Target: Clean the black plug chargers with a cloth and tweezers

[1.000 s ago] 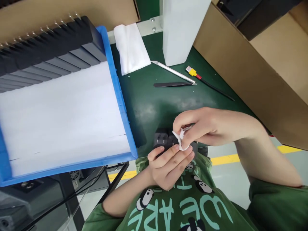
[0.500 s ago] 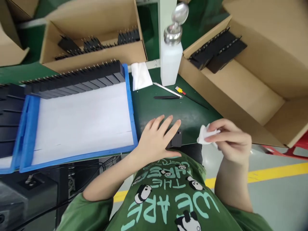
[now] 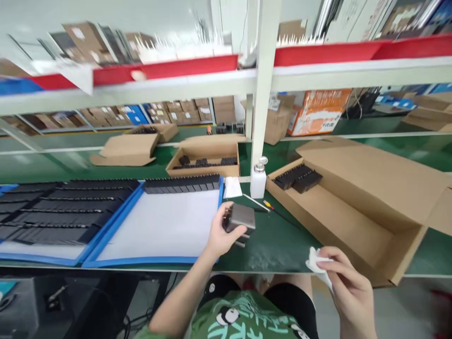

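Note:
My left hand point(image 3: 223, 235) grips a dark boxy unit point(image 3: 243, 217) above the green bench, thumb on its near side and fingers round its left side. A second dark piece shows just below the unit. At the right, my right hand point(image 3: 348, 275) pinches a crumpled white cloth point(image 3: 318, 263) over the bench's front edge. Left of my left hand lies a blue-rimmed tray point(image 3: 141, 260) with a white base and a row of black units point(image 3: 181, 184) along its back. A white pump bottle point(image 3: 258, 182) stands beyond the held unit.
An open cardboard box point(image 3: 339, 226) holding a few black units stands at the right. Tweezers, a cable point(image 3: 269, 204) and a folded white cloth point(image 3: 232, 187) lie near the bottle. Another tray of black units point(image 3: 67, 207) is at the left. An upright post point(image 3: 263, 84) rises behind.
The view has tilted up, showing shelves and more bench. My left hand, spread and low before, has closed on the dark unit and lifted it. My right hand still holds the cloth.

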The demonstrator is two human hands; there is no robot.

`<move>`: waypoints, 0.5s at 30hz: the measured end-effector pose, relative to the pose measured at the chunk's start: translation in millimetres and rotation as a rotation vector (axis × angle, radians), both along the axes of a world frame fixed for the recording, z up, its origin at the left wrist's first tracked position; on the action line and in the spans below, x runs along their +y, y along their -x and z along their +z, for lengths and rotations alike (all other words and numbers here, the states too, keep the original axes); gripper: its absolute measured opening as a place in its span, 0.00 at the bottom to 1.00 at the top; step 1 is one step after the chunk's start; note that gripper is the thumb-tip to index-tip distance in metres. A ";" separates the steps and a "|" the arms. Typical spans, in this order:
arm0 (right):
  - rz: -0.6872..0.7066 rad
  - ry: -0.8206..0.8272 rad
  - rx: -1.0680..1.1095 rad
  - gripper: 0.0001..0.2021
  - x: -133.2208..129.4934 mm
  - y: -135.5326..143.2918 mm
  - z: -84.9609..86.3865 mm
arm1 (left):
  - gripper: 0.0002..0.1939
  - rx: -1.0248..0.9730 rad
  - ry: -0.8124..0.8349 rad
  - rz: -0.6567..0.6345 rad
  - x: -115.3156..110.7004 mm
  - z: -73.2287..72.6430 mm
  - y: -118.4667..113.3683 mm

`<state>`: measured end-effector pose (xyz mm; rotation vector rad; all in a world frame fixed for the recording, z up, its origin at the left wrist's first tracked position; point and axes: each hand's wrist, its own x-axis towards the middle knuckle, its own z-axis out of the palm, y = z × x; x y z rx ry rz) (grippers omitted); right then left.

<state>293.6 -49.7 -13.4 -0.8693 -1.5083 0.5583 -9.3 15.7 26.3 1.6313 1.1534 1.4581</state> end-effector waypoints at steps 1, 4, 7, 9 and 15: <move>0.005 0.009 0.016 0.11 2.6 3.4 -1.0 | 0.34 -0.124 -0.015 0.016 -1.9 7.6 4.7; 0.030 0.099 0.044 0.07 9.8 15.9 -3.5 | 0.40 -0.446 -0.025 -0.020 -12.9 28.8 14.8; 0.092 0.170 0.074 0.07 17.7 30.8 2.9 | 0.39 -0.693 0.066 -0.123 -27.3 48.0 17.3; 0.112 0.189 0.110 0.07 24.4 43.3 17.1 | 0.37 -0.822 0.181 -0.209 -34.8 59.7 15.9; -0.096 0.018 0.254 0.12 34.9 101.0 94.0 | 0.37 -1.089 0.457 -0.406 -42.9 74.5 5.3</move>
